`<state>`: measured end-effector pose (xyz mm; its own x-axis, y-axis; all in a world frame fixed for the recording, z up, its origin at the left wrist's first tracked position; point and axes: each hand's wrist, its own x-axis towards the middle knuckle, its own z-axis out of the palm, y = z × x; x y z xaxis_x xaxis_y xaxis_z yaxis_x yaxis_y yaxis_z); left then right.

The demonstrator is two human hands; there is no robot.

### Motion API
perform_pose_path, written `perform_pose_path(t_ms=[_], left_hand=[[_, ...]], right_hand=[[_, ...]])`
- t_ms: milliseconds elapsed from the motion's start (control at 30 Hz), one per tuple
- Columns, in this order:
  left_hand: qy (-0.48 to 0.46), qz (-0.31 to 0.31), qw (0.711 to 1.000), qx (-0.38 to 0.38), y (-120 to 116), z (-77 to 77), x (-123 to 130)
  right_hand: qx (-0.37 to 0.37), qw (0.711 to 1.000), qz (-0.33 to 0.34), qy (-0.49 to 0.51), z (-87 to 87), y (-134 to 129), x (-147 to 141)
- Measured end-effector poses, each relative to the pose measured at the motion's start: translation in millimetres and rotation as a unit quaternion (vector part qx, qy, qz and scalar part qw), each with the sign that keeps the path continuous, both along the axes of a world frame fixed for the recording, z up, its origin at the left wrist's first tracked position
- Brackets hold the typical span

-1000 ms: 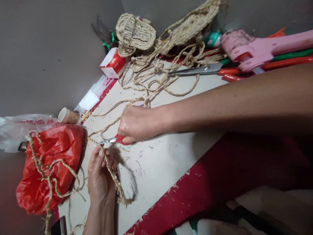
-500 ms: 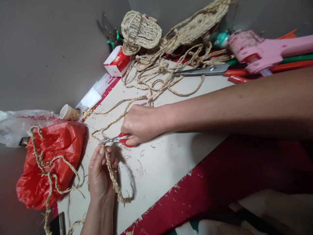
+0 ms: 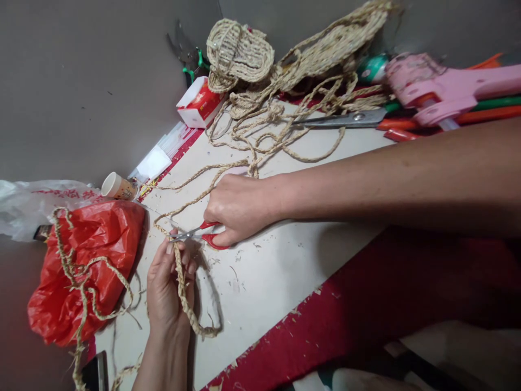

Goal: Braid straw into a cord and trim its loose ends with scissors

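Note:
My left hand (image 3: pixel 169 282) pinches a braided straw rope (image 3: pixel 183 296) between thumb and fingers. The rope hangs in a curve over the pale table, and its thinner part runs up past my fingertips toward the far tangle. My right hand (image 3: pixel 238 209) is closed round the red handles of small scissors (image 3: pixel 191 234). Their blades are slightly apart and meet the rope just above my left fingertips. Whether the rope lies between the blades I cannot tell.
A red plastic bag (image 3: pixel 89 260) with more braid lies left, beside a paper cup (image 3: pixel 118 187). Coiled straw rope (image 3: pixel 240 54), a red-and-white box (image 3: pixel 199 103), large shears (image 3: pixel 345 119) and a pink tool (image 3: pixel 431 87) lie at the back. Straw scraps dot the table (image 3: pixel 260 293).
The scissor handles have spread a little wider at the rope. Both hands keep nearly the same place, and the whole view has shifted slightly.

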<state>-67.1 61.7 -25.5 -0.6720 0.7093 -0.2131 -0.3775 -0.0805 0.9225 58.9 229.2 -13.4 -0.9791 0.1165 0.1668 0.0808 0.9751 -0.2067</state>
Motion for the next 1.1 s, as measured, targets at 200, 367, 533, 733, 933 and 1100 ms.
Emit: perform_pose_path(t_ms=[200,367,533,733,933,1100], left_hand=[[0.002,0.01,1.0,0.001,-1.3,0.6,0.5],[-0.007,0.004,1.0,0.003,-1.4,3.2,1.3],[-0.001,0.007,1.0,-0.005,0.2,5.3,2.3],[-0.006,0.002,1.0,-0.004,0.1,4.0,2.0],[0.0,-0.003,1.0,-0.011,-1.9,2.7,2.2],[0.001,-0.01,1.0,-0.009,-0.9,3.9,2.6]], right_hand=[[-0.004,1.0,0.014,-0.018,-0.3,0.4,-0.8],[-0.001,0.999,0.016,-0.033,1.6,0.7,-1.9],[-0.003,0.999,-0.002,-0.042,4.1,1.0,-2.8],[-0.003,1.0,0.004,0.01,-0.3,2.3,-1.2],[0.015,0.999,0.021,-0.019,-0.7,1.8,-0.9],[0.004,0.999,0.015,-0.046,3.6,0.2,-1.8]])
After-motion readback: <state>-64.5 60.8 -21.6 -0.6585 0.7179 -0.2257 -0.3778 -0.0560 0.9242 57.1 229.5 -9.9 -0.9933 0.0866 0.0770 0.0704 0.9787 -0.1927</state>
